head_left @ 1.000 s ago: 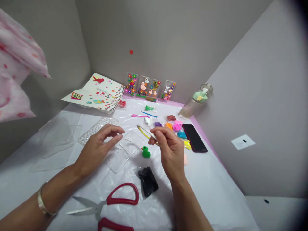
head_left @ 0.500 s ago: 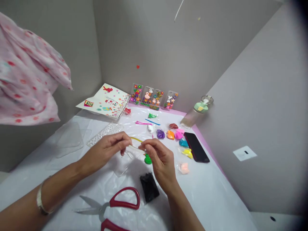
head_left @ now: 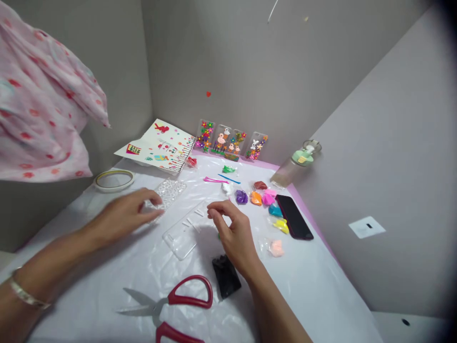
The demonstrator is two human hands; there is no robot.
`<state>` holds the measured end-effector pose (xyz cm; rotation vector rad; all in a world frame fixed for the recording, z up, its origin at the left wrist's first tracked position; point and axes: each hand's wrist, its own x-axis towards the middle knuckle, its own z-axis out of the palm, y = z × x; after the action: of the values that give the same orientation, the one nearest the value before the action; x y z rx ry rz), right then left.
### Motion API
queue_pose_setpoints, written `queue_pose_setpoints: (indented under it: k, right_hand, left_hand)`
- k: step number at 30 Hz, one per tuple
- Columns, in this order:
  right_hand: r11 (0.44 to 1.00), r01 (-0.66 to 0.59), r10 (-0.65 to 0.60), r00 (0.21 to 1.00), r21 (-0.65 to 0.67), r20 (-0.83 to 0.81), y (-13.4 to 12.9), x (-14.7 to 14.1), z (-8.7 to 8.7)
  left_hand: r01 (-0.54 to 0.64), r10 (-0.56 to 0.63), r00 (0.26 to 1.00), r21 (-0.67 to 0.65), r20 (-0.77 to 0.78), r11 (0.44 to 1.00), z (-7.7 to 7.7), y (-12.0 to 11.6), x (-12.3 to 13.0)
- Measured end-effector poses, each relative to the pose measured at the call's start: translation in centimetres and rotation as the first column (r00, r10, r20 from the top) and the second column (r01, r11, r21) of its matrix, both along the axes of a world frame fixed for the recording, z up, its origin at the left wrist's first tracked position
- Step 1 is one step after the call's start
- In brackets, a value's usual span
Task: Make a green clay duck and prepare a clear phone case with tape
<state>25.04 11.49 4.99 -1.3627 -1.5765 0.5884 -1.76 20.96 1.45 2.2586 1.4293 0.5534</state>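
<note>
My left hand [head_left: 132, 212] is over the left part of the table with thumb and fingers apart and nothing between them, near a bumpy clear sheet [head_left: 172, 191]. Beyond it, a roll of tape [head_left: 133, 180] lies at the table's left edge. My right hand [head_left: 228, 224] has thumb and forefinger pinched together; anything between them is too small to make out. Between the hands lies a clear phone case [head_left: 178, 240] with several small white strips [head_left: 193, 223] on it. A black packet [head_left: 226, 277] sits below my right hand, which partly covers something green.
Red-handled scissors [head_left: 191, 291] lie open near the front. Several bagged clay lumps [head_left: 256, 198], a phone [head_left: 294, 216] and a bottle [head_left: 289, 172] are at the right. Decorated cases [head_left: 221, 139] and a notebook [head_left: 157, 145] are at the back.
My left hand has moved left and opened, away from my right hand. The tape ring, earlier between both hands, now lies on the table's left side. The clear case is uncovered.
</note>
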Motion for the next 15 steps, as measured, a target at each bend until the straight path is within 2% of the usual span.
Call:
queue_pose_setpoints:
  k: [2, 6, 12, 15]
  right_hand:
    - [0.999, -0.029, 0.030, 0.999, -0.018, 0.043, 0.5, -0.2, 0.1]
    - [0.998, -0.058, 0.058, 0.989, -0.006, 0.133, 1.0, -0.3, 0.7]
    - [0.998, -0.063, 0.060, 0.989, 0.012, 0.135, 0.9, -0.4, 0.7]
    - [0.999, -0.022, 0.019, 0.998, 0.032, 0.066, 0.9, -0.2, 0.8]
  left_hand:
    - [0.138, -0.141, 0.990, -0.114, -0.020, 0.984, -0.7, -0.3, 2.4]
    - [0.189, -0.198, 0.980, -0.191, -0.029, 0.963, -1.2, -0.6, 5.0]
    - [0.222, -0.212, 0.975, -0.294, 0.064, 0.930, -1.0, -0.3, 4.7]
    - [0.239, -0.192, 0.968, -0.348, 0.164, 0.907, 0.2, 0.3, 4.0]
